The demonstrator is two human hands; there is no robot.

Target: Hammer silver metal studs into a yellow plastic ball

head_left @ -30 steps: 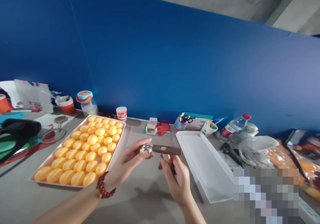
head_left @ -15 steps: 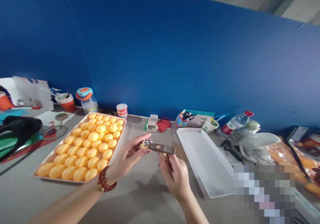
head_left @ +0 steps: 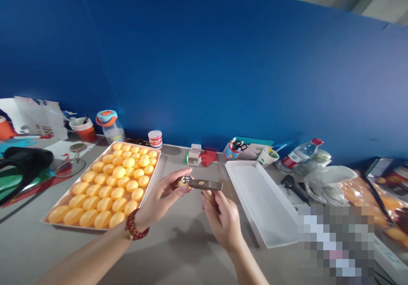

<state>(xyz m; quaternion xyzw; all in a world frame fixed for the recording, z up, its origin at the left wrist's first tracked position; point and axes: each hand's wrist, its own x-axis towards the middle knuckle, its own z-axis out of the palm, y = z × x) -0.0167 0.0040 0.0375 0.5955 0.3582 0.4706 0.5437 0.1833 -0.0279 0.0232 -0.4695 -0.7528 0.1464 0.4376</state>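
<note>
My left hand (head_left: 162, 196), with a red bead bracelet on the wrist, is closed around a shiny metal ball (head_left: 185, 180) between thumb and fingers. A yellowish patch shows on the ball's lower side; whether it is a reflection I cannot tell. My right hand (head_left: 225, 218) grips a hammer (head_left: 205, 184) by its wooden handle. The dark hammer head lies level, one end right at the ball; contact between them is hard to make out. Left of my hands is a shallow tray (head_left: 92, 228) filled with rows of orange balls (head_left: 105, 193).
To the right lies a white tray (head_left: 267, 217). Along the blue wall (head_left: 204, 64) stand a lidded jug (head_left: 110, 125), a round tub (head_left: 155, 139), a pen cup (head_left: 231, 151) with scissors, and a plastic bottle (head_left: 299, 155). A black-handled object (head_left: 295, 189) lies beyond the white tray.
Both hands hold nearly the same pose. The hammer head and my right hand sit very slightly higher in view; the whole scene has shifted a little too.
</note>
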